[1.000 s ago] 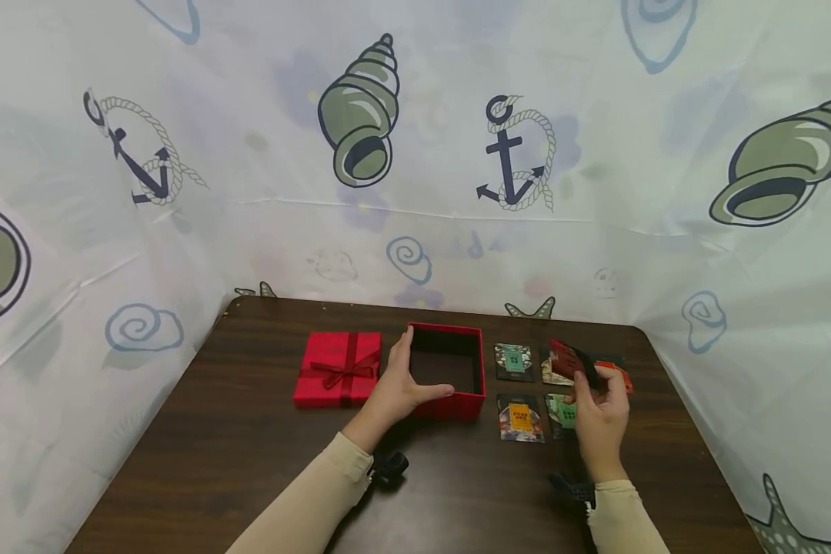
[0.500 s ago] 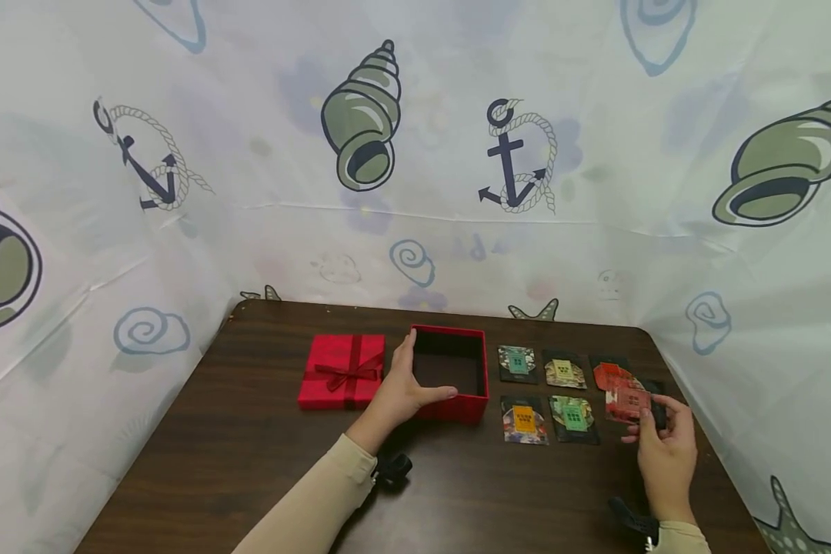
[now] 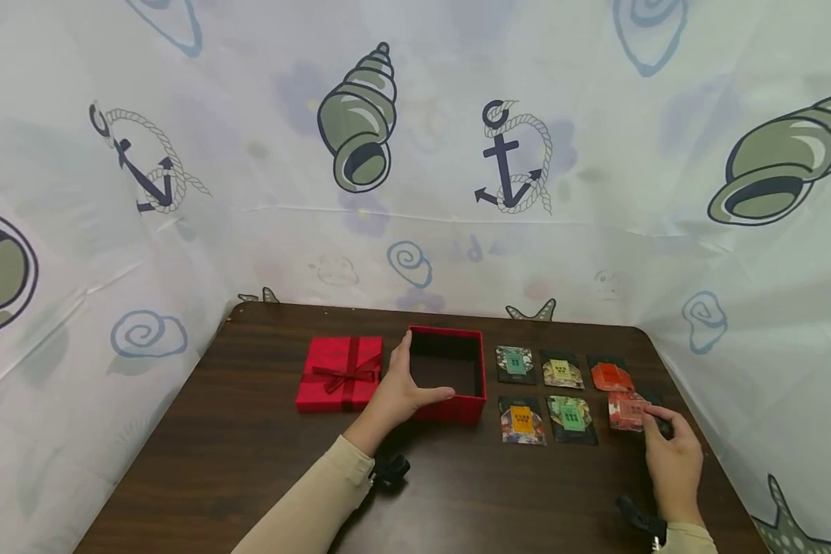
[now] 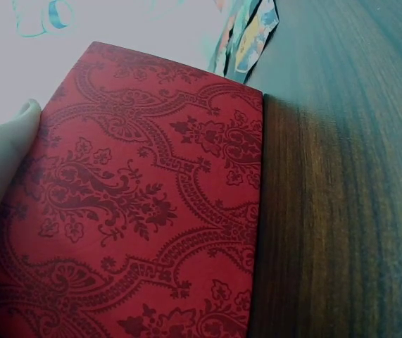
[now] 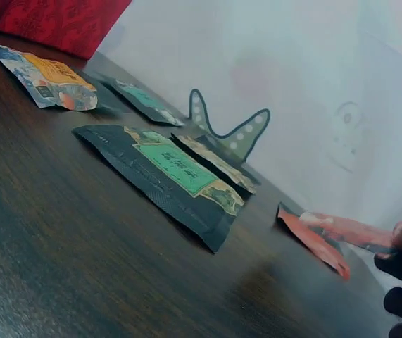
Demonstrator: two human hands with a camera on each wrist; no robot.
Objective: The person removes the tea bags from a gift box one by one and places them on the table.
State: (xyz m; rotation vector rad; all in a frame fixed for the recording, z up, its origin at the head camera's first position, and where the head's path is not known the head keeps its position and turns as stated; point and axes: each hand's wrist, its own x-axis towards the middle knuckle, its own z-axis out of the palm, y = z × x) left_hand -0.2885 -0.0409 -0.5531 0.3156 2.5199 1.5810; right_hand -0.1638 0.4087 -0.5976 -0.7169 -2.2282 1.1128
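My left hand [image 3: 403, 391] rests spread against the open red box [image 3: 457, 408]. Its fingers lie straight along the left wall, and its thumb lies along the front rim. The patterned red side of the box [image 4: 137, 190] fills much of the left wrist view, with the thumb [image 4: 10, 151] at its edge. At the right of the table, my right hand [image 3: 673, 454] pinches a small red packet [image 3: 626, 412] by its right edge. This packet sits just in front of another red packet [image 3: 611, 375]. The right wrist view shows only part of the hand, at its right edge.
The red lid [image 3: 339, 375] with a ribbon bow lies left of the box. Right of the box lie a teal-labelled packet [image 3: 515, 365], a yellow-labelled packet [image 3: 562, 371], an orange-labelled packet [image 3: 522, 420] and a green-labelled packet [image 3: 571, 419]. A patterned cloth [image 3: 415, 154] hangs behind the brown table [image 3: 235, 431].
My right hand has moved right and towards me with the red packet, from above the back row down to the front row's right end. The left hand stays at the box.
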